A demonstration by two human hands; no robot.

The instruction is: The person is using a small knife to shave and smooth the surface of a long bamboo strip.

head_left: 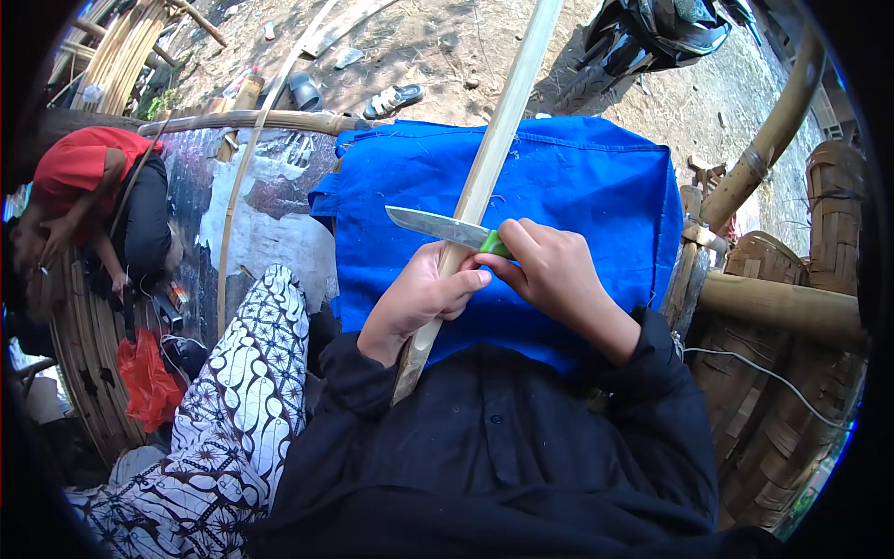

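Note:
A long split bamboo strip runs from the top of the view down to my belly, leaning to the right at its far end. My left hand is wrapped round its lower part. In my right hand is a knife with a green handle, mostly hidden by my fingers. Its blade points left and lies across the strip, just beyond my left hand. My right fingertips come close to my left thumb. A blue cloth is spread beneath the strip and both hands.
At the left a person in a red top sits bent over, near a red plastic bag. Patterned cloth lies at my left. Bamboo poles and woven bamboo pieces stand at the right. Beyond are a sandal and a motorbike.

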